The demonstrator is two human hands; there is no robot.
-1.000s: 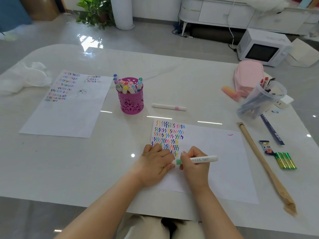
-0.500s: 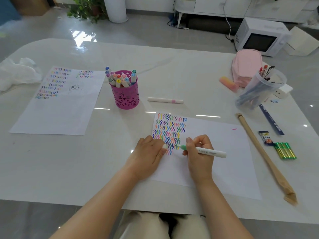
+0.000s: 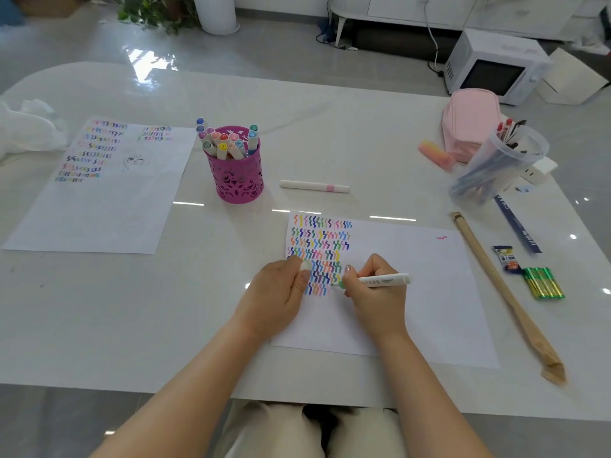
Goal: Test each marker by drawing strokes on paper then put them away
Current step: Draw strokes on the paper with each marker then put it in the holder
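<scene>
While the right hand [image 3: 377, 294] grips a white marker [image 3: 385, 280] between thumb and curled fingers, the marker's green tip meets the near sheet of paper [image 3: 416, 309] at the lower right edge of a block of coloured zigzag strokes. The left hand [image 3: 276, 294] rests on the sheet's left edge, its fingers curled around a pale cap [image 3: 305, 266] pinched near the thumb.

Behind the sheet and to the left, a magenta cut-out pen holder [image 3: 239, 178] stands upright on the white table [image 3: 330, 127]. It is packed with capped markers [image 3: 224, 142], their pastel ends pointing up; a few blue-capped ones rise above the rim at either side. One more white marker with a pink band [image 3: 314, 186] lies flat on the table just right of the holder.

At the far right, a clear plastic cup [image 3: 496, 166] appears tilted and holds blue pens low down, with red-capped ones poking out of the top. It sits just beside a closed pink pencil case [image 3: 469, 120]; what that holds cannot be seen. A second sheet with strokes [image 3: 99, 200] lies to the far left.
</scene>
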